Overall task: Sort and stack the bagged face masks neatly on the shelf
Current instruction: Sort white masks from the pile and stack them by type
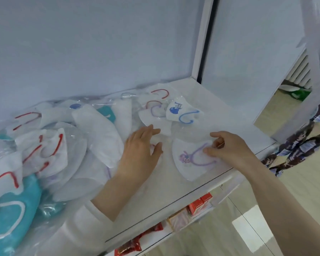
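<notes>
Several bagged face masks lie in a loose heap [50, 145] across the left and middle of the white shelf [235, 122]. My right hand [227, 146] pinches the clear bag of a white mask with purple loops and a purple print [188, 163] near the shelf's front edge. Just left of that mask, my left hand [142, 146] lies flat with straight fingers on other bagged masks. A white mask with a blue print and blue loop [179, 112] lies behind the hands. Teal masks [9, 209] sit at the far left.
The shelf's pale back panel [100, 52] rises behind the masks and a white upright [203, 39] closes the right side. Red and orange boxed goods [198, 206] sit on the lower shelf. A tiled floor [277, 209] and a radiator [299, 71] show at right.
</notes>
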The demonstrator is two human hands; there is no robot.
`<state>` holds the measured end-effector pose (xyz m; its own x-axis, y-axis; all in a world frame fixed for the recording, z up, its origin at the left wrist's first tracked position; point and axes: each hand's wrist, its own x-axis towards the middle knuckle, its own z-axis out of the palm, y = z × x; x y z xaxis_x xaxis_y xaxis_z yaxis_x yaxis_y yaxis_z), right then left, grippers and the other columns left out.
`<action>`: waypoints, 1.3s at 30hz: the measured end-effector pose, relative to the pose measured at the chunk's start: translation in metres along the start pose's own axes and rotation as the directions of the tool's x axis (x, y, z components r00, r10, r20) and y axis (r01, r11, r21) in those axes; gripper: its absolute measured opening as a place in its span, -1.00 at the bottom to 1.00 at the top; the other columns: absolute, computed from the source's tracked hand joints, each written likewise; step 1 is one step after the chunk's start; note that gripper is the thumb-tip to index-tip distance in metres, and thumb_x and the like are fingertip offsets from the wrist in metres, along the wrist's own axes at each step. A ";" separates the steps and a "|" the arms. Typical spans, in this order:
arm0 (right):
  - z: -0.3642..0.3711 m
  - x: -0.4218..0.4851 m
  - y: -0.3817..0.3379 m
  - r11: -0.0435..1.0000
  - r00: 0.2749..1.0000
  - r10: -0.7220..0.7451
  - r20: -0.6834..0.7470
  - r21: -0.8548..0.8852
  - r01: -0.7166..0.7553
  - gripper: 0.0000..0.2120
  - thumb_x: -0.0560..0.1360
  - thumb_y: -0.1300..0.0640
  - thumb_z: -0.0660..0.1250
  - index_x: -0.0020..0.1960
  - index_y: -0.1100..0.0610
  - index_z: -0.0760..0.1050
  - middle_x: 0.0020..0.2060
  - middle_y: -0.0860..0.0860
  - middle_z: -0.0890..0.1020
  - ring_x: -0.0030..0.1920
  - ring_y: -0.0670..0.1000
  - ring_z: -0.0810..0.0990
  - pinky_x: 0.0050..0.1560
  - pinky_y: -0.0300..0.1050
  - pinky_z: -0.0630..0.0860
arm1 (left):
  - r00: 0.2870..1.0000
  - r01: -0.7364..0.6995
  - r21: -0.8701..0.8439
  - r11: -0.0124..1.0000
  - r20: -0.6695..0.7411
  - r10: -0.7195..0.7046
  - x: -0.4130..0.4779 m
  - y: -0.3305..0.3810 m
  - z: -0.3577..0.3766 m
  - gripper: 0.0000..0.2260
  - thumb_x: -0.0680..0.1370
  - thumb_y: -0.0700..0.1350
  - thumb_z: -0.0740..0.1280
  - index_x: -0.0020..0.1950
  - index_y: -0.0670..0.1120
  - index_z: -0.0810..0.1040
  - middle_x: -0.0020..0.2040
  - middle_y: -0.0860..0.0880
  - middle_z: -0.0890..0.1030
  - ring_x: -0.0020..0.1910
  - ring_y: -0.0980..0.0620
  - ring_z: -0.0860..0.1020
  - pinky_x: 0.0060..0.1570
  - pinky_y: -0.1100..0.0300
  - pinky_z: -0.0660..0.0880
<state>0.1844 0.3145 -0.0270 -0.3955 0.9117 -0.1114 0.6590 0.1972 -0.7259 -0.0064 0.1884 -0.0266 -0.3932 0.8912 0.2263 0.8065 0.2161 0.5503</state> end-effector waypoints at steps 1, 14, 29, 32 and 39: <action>-0.002 0.003 0.002 0.999 0.999 -0.046 0.016 -0.009 0.046 -0.49 0.37 0.20 0.48 0.27 0.18 0.43 -0.27 -0.07 0.51 -0.24 -0.12 0.48 -0.28 -0.44 0.34 | 0.999 0.025 -0.012 1.000 -0.047 -0.025 -0.002 -0.001 -0.001 -0.70 0.56 -0.16 0.30 0.30 -0.10 0.49 0.36 -0.06 0.46 0.35 -0.08 0.40 0.36 0.14 0.22; -0.019 0.005 -0.011 0.866 0.843 -0.406 0.354 0.443 0.231 -0.86 0.48 0.17 0.35 -0.24 0.19 0.50 -0.48 -0.06 0.51 -0.48 -0.12 0.39 -0.41 -0.33 0.38 | 0.838 0.385 -0.381 0.841 -0.237 -0.491 -0.076 0.058 -0.005 -0.61 0.49 0.06 0.29 0.31 0.12 0.36 0.16 0.27 0.51 0.07 0.34 0.50 0.03 0.61 0.33; 0.041 0.010 -0.036 0.935 0.906 -0.342 0.249 0.186 0.301 -0.73 0.43 0.12 0.42 0.10 0.14 0.49 -0.24 0.01 0.58 -0.23 0.04 0.53 -0.20 -0.15 0.42 | 0.724 0.337 -0.711 0.618 -0.224 -0.652 -0.090 0.028 -0.027 -0.86 0.56 -0.25 0.29 -0.02 -0.01 0.53 -0.13 0.12 0.66 -0.18 0.17 0.63 -0.22 0.33 0.54; 0.051 0.014 -0.043 0.891 0.905 -0.424 0.024 -0.171 0.421 -0.52 0.40 0.09 0.44 0.24 0.25 0.43 0.02 0.16 0.58 0.05 0.23 0.50 0.08 0.03 0.38 | 0.722 0.298 -0.715 0.632 -0.264 -0.639 -0.088 0.008 -0.047 -0.87 0.57 -0.26 0.27 -0.02 -0.05 0.52 -0.11 0.08 0.65 -0.22 0.22 0.62 -0.22 0.36 0.55; 0.125 0.000 -0.138 0.780 0.852 -0.499 0.162 -0.344 0.522 -0.25 0.38 -0.25 0.35 0.38 0.16 0.24 0.20 0.14 0.44 0.20 0.17 0.39 0.18 -0.04 0.32 | 0.772 0.242 -0.695 0.677 -0.285 -0.568 -0.074 -0.040 -0.079 -0.84 0.58 -0.23 0.26 -0.07 0.03 0.53 -0.11 0.12 0.65 -0.14 0.14 0.62 -0.21 0.39 0.53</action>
<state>0.0135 0.2426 -0.0121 -0.7688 0.6199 0.1572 0.5279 0.7539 -0.3910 -0.0440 0.0821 -0.0018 -0.8875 0.4517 0.0909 0.1439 0.0844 0.9860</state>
